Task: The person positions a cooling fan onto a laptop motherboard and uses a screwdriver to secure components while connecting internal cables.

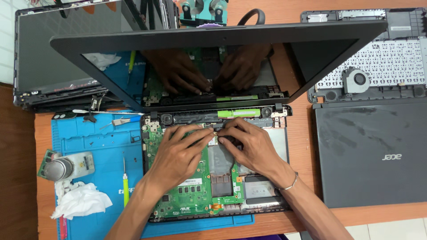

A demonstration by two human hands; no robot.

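**Both hands inside an opened laptop**

On the wooden bench (pixel 284 20), over a blue mat (pixel 100 146), we see an opened laptop (pixel 213 120), its green board (pixel 195 186) bare. Our left hand (pixel 178 153) and right hand (pixel 251 146) meet near the hinge, fingertips pinched on a small part (pixel 216 132) we cannot make out. A green screwdriver (pixel 125 184) lies beside it.

Electronics repair workshop: opened laptops (pixel 373 151), bare motherboard (pixel 191 186), blue repair mat (pixel 102 146), screwdriver (pixel 125 184) on bench.
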